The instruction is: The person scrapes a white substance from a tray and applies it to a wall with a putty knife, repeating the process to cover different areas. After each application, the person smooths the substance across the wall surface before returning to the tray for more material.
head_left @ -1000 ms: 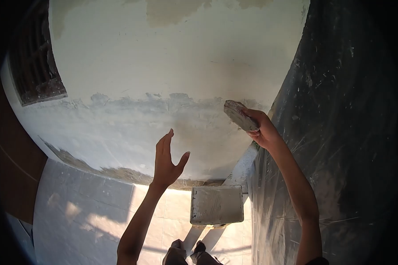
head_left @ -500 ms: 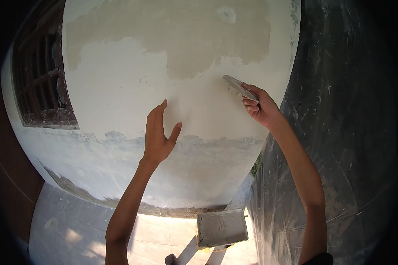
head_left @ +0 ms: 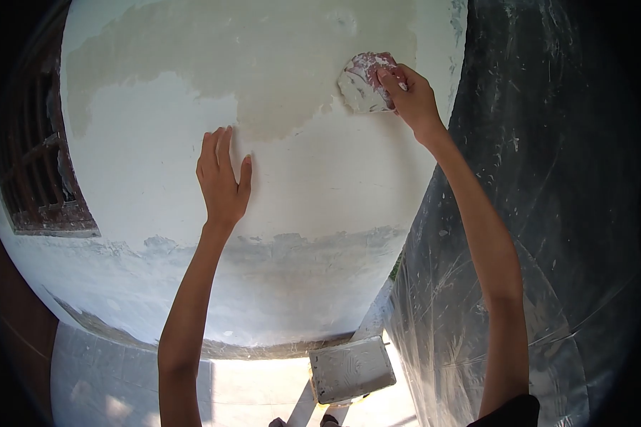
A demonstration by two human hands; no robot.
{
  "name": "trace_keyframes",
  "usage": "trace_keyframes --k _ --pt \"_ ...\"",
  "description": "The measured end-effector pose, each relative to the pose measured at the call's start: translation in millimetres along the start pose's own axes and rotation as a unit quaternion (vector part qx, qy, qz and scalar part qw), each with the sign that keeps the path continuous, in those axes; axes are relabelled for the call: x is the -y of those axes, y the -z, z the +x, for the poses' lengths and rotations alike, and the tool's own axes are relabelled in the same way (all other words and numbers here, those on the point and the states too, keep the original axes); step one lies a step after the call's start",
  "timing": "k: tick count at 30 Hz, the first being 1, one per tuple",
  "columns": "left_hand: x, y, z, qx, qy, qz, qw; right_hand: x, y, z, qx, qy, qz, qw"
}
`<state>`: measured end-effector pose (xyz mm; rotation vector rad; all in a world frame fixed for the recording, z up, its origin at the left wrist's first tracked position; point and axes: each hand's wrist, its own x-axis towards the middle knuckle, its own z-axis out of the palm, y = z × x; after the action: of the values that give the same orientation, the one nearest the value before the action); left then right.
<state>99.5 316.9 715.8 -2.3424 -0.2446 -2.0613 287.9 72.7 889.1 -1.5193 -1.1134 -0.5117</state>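
Note:
My right hand [head_left: 418, 107] grips a flat putty scraper [head_left: 367, 89], its broad face turned toward me, reddish and smeared with white filler. The scraper's far edge lies against the wall [head_left: 313, 181], over the border of a damp-looking beige patch [head_left: 263, 85]. To the left, my left hand [head_left: 223, 178] is open with fingers stretched upward, close to the pale wall just below that patch, holding nothing. Low down stands a rectangular tray [head_left: 352, 368] coated with whitish paste.
A dark wooden window grille [head_left: 43, 164] is set in the wall at the left. Dark plastic sheeting [head_left: 548, 178] hangs along the right side. Pale floor tiles [head_left: 253, 391] lie below, with feet showing at the bottom edge.
My right hand has moved up and left, turning the scraper from edge-on to flat against the wall. My left hand has risen and shifted left; the view has shifted too.

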Motion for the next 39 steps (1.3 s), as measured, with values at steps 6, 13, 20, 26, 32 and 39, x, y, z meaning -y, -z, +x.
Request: trace_keyframes --k 6,13,20,26,32,39 --pt "18.0 -30.8 -1.7 -0.049 0.004 0.115 0.992 15.0 -3.1 6.2 -0.011 0.215 -0.140 0.966" --pt "27.8 -47.0 -7.7 -0.069 0.002 0.168 0.983 0.3 -16.9 -0.4 -0.074 0.398 -0.248 0.880" --pt "29.8 -48.5 -8.6 -0.094 -0.015 0.162 0.982 -27.3 -38.4 -17.4 -0.134 0.519 -0.266 0.801" --pt "30.3 -47.8 -8.6 -0.097 -0.024 0.172 0.980 -48.6 -48.8 -34.3 -0.165 0.522 -0.336 0.767" --pt "29.5 -47.5 -8.0 -0.100 -0.030 0.177 0.979 -77.2 -66.5 -33.2 -0.231 0.555 -0.359 0.714" --pt "27.7 -46.0 -8.3 -0.097 -0.027 0.179 0.979 -82.7 -71.7 -37.4 -0.243 0.549 -0.350 0.719"
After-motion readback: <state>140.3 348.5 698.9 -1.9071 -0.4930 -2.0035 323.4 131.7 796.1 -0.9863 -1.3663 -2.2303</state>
